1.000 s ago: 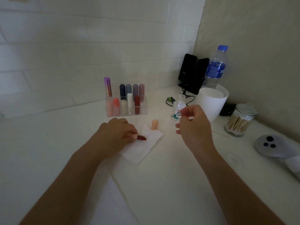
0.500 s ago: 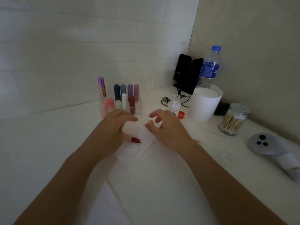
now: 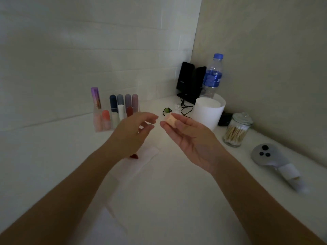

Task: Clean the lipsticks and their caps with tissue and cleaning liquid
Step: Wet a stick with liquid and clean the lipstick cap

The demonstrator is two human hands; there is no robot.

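My right hand (image 3: 191, 138) is raised palm up and pinches a peach lipstick cap (image 3: 170, 119) between thumb and fingertips. My left hand (image 3: 131, 132) hovers just left of it with relaxed fingers and holds nothing. Beneath the left hand a white tissue (image 3: 143, 157) lies on the counter, and the red tip of an uncapped lipstick (image 3: 134, 156) shows on it; the rest of that lipstick is hidden by my wrist. Behind my right fingers only the neck of the small cleaning-liquid bottle (image 3: 177, 107) is visible.
A clear organizer (image 3: 99, 121) with several lipsticks stands at the back left. At the right are a white round container (image 3: 208, 115), a water bottle (image 3: 212, 76), a black device (image 3: 190, 82), a cotton-swab jar (image 3: 237, 131) and a grey controller (image 3: 269, 154).
My right hand picked the peach cap up off the tissue and lifted it. My left hand let go of the red lipstick, left it on the tissue and rose.
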